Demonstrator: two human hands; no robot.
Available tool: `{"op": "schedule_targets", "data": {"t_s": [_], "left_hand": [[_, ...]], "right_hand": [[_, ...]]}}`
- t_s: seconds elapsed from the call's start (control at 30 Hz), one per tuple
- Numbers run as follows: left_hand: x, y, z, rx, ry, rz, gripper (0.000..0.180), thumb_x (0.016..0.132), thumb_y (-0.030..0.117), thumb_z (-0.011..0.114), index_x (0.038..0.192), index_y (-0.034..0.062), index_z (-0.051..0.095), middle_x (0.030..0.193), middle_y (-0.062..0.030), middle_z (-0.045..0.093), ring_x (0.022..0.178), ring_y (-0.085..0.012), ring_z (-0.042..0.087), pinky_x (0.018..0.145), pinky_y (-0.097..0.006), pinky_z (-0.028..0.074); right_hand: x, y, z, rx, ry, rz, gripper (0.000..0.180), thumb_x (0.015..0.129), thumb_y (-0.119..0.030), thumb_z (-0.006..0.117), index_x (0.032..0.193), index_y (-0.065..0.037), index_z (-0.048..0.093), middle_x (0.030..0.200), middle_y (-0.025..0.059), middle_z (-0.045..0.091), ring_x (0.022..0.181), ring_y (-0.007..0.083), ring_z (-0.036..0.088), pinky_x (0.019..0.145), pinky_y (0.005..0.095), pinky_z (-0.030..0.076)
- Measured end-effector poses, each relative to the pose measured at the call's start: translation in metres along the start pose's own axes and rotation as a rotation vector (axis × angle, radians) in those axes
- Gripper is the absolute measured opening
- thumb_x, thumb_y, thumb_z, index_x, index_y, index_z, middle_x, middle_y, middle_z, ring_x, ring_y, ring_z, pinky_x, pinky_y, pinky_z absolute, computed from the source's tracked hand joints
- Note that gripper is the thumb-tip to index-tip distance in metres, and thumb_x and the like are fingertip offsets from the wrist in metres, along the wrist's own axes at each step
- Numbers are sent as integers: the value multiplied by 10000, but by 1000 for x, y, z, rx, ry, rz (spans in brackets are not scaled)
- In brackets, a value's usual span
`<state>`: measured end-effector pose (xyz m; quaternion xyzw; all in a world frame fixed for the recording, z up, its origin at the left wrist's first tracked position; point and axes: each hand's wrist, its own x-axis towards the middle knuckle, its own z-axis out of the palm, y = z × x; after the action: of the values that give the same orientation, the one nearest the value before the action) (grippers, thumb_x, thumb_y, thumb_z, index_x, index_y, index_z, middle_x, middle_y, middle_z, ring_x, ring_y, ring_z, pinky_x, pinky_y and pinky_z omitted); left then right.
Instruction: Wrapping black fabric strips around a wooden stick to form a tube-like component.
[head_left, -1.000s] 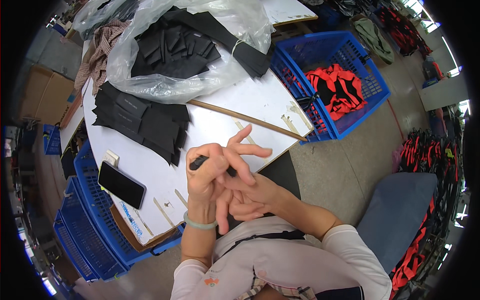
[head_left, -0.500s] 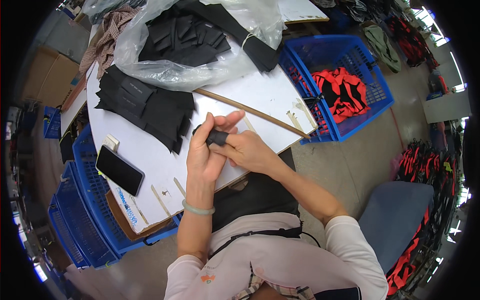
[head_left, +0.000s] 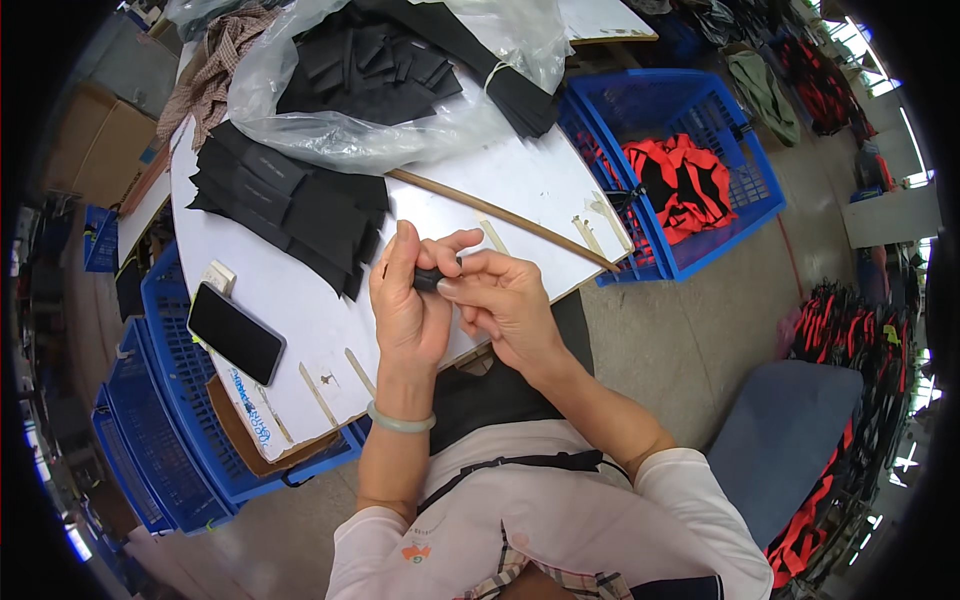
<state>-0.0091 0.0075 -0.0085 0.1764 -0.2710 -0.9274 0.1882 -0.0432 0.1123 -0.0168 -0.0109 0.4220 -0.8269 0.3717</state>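
A small black piece, perhaps rolled cloth (head_left: 427, 279), sits between my two hands above the table's near edge. My left hand (head_left: 412, 318), with a pale bangle (head_left: 402, 425) on its wrist, is turned palm up with the thumb and fingers curled around the piece. From the other side, the thumb and fingers of my right hand (head_left: 515, 315) pinch its end. Fingers cover part of the piece. Beyond my left hand lies a fanned stack of black fabric strips (head_left: 285, 205). A wooden stick (head_left: 500, 219) lies slantwise past my fingers.
On the white table (head_left: 330, 335) lie a phone (head_left: 236, 333) and a clear plastic bag (head_left: 390, 145) with black strips. A blue crate (head_left: 685, 265) at the right holds red-and-black pieces. More blue crates (head_left: 185, 400) stand at the left. A grey padded surface (head_left: 790, 440) is at lower right.
My right hand has shifted slightly right and turned, its fingers now more spread. The black piece shows as a shorter roll, and its loop around the left fingers no longer shows.
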Motion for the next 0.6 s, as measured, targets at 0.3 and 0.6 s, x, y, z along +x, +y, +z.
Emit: {"op": "schedule_targets", "data": {"t_s": [0.3, 0.6], "left_hand": [[0, 2, -10, 93, 97, -123, 336, 912, 246, 568, 623, 98, 481, 457, -52, 447, 804, -345, 664, 907, -356, 423], [11, 14, -5, -235, 3, -212, 370, 945, 291, 507, 649, 69, 487, 526, -94, 492, 949, -391, 619, 951, -418, 393]], "right_hand": [[-14, 15, -14, -1507, -178, -717, 259, 732, -29, 620, 986, -80, 633, 660, 114, 568, 498, 239, 571, 450, 326, 440], [18, 6, -13, -1118, -353, -530, 282, 771, -58, 575, 1050, -58, 617, 622, 113, 600, 494, 181, 590, 404, 297, 412]]}}
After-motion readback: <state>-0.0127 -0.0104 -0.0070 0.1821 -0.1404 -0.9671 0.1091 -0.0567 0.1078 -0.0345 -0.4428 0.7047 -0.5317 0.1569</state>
